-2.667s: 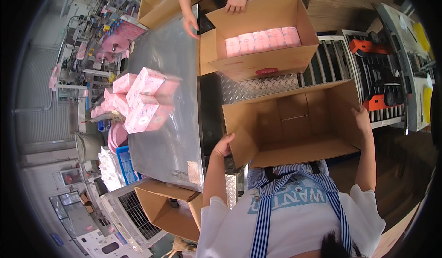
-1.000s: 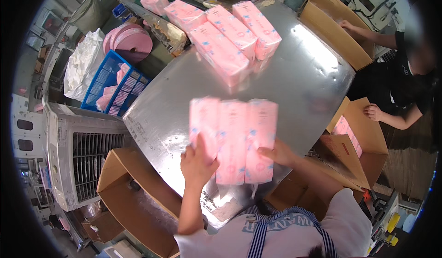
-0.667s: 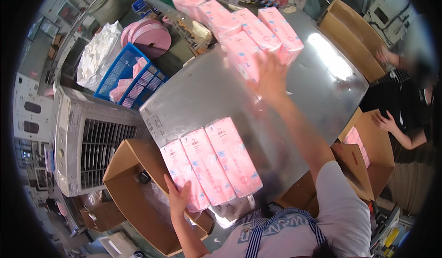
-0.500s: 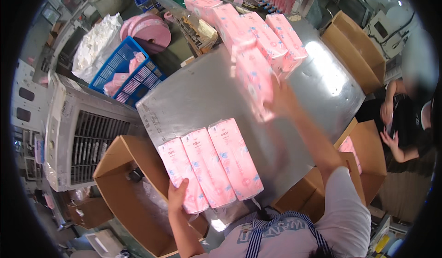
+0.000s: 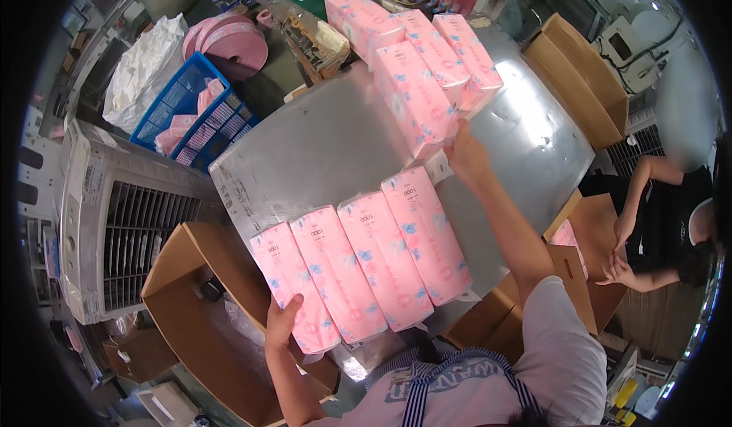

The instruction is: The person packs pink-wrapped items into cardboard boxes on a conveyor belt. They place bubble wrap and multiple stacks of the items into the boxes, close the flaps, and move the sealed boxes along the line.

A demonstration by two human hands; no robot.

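Observation:
Several pink tissue packs (image 5: 364, 252) in clear wrap with blue flowers stand side by side in a slanting row at the near edge of the metal table. My left hand (image 5: 281, 325) is closed against the near left side of the leftmost pack, thumb on top, other fingers mostly hidden. Farther off, my right hand (image 5: 468, 157) grips the near right end of another tissue pack (image 5: 418, 99); its fingertips are partly hidden. Behind that pack lie more of the same packs (image 5: 468, 49), close together at the table's far end.
The metal table (image 5: 305, 137) spreads between the packs. An open carton (image 5: 183, 305) stands at near left, others (image 5: 579, 84) on the right. On the left are a blue basket (image 5: 200, 110), pink rolls (image 5: 232, 49) and a grey grilled machine (image 5: 91, 221). A co-worker's hands (image 5: 619, 263) show at right.
The tissue pack that my right hand was carrying now stands at the right end of the row. My right hand is at another pack, which has come nearer. The row has shifted slightly left.

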